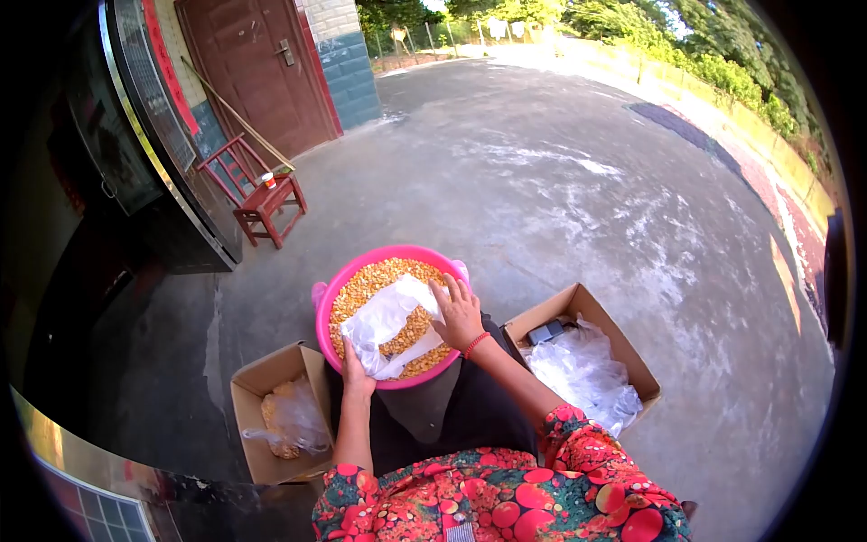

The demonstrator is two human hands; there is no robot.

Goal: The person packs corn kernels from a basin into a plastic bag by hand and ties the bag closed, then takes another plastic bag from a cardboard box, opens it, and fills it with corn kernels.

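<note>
A pink basin full of yellow corn kernels is in front of my lap. Over the kernels lies a thin white plastic bag, with some corn showing at its opening. At the bag's lower left edge, my left hand grips the plastic, its fingers partly hidden by the bag. My right hand, with a red bracelet at the wrist, is at the bag's right side, fingers spread and fingertips near the plastic.
A cardboard box with bagged corn stands at the left. Another box at the right holds clear plastic bags and a dark device. A red chair with a cup stands near the brown door.
</note>
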